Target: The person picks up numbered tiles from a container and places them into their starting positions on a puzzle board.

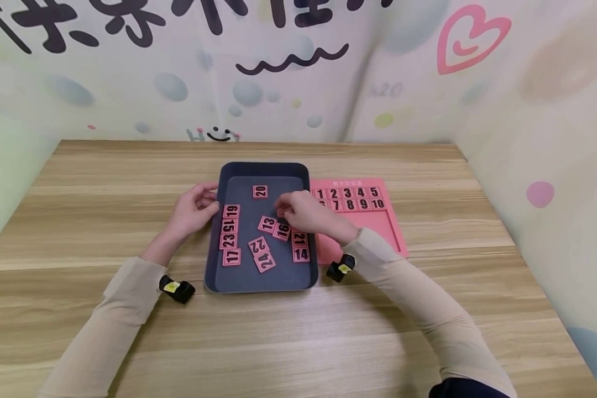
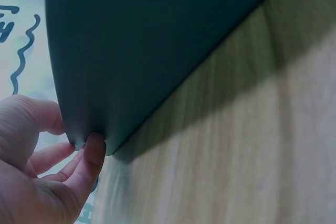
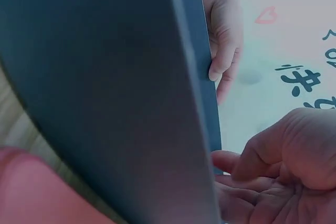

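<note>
A dark tray (image 1: 263,282) lies on the table with pink number tiles in it, such as 20 (image 1: 260,192), 17 (image 1: 231,257) and 14 (image 1: 300,254). My left hand (image 1: 194,209) holds its left rim, thumb against the outer wall (image 2: 131,51). Over the tray's right half, my right hand (image 1: 305,213) has its fingers curled down at a tile (image 1: 280,212), mostly hidden beneath them, its number out of sight. Tiles 13 (image 1: 267,224) and 16 (image 1: 281,231) lie just below those fingers. In the right wrist view, the tray wall (image 3: 105,103) covers the fingertips.
To the tray's right is a pink board (image 1: 395,226), partly behind my right arm. Tiles 1 to 10 fill its two top rows, including 8 (image 1: 349,204). A printed wall (image 1: 288,110) rises behind the wooden table (image 1: 129,166).
</note>
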`<state>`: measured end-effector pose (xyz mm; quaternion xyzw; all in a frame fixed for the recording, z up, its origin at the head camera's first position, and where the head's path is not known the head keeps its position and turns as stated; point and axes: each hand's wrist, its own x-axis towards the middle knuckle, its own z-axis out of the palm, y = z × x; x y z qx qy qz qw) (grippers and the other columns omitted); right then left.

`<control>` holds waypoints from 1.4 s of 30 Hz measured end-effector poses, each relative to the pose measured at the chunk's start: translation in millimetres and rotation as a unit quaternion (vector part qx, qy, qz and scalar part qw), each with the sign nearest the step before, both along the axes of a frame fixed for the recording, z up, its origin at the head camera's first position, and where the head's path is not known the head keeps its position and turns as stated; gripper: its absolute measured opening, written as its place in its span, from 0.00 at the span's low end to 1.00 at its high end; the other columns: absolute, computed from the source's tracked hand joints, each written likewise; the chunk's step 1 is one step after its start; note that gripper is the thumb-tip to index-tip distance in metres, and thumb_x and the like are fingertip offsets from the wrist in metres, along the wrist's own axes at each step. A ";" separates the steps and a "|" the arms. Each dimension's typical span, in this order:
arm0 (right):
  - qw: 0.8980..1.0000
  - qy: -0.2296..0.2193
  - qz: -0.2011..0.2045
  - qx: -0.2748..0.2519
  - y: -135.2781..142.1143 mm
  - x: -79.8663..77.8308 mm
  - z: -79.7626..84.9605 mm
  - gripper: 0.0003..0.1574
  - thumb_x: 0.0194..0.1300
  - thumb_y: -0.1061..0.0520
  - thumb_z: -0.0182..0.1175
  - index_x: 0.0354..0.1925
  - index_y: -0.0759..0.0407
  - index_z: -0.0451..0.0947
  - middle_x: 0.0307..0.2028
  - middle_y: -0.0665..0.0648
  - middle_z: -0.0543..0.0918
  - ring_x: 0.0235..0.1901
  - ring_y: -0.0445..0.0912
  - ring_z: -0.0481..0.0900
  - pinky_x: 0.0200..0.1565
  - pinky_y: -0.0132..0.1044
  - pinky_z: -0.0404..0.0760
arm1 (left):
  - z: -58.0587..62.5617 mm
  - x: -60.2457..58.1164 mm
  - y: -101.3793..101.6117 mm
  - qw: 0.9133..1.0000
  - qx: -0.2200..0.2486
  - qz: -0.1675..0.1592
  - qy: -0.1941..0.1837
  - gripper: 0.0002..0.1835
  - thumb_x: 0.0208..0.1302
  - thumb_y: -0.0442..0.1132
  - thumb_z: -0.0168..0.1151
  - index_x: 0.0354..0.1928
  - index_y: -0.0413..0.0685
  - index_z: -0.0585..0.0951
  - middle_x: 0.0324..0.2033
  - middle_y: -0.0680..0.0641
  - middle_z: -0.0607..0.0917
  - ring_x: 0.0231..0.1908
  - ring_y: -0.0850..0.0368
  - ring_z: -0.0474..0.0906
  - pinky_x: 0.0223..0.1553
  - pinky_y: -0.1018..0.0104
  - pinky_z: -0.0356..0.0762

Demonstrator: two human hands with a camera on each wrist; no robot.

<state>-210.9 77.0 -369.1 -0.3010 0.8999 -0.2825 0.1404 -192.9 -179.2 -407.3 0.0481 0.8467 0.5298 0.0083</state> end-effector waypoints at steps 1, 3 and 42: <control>1.000 -0.001 -0.002 -0.007 -0.1 -0.4 -1.4 0.16 0.63 0.69 0.50 0.48 0.69 0.77 0.43 0.63 0.82 0.43 0.48 0.80 0.46 0.37 0.79 | -0.4 0.0 -0.1 1.000 -0.001 0.001 -0.002 0.25 0.62 0.27 0.53 0.62 0.29 0.66 0.47 0.29 0.76 0.36 0.60 0.73 0.36 0.82 0.70; 1.000 -0.004 -0.010 -0.023 -0.3 -1.8 -3.8 0.16 0.63 0.68 0.53 0.49 0.69 0.77 0.45 0.63 0.82 0.45 0.49 0.80 0.47 0.37 0.78 | -1.1 -0.1 -0.1 1.000 -0.003 0.001 -0.003 0.25 0.62 0.27 0.53 0.62 0.29 0.66 0.48 0.29 0.76 0.37 0.58 0.74 0.36 0.82 0.69; 0.997 0.063 -0.051 0.012 2.2 -13.1 -5.8 0.19 0.52 0.64 0.66 0.45 0.66 0.77 0.39 0.60 0.78 0.36 0.49 0.73 0.39 0.38 0.75 | 1.5 1.5 0.4 1.000 0.000 0.001 0.003 0.24 0.61 0.26 0.53 0.61 0.28 0.67 0.46 0.29 0.76 0.36 0.59 0.74 0.37 0.81 0.70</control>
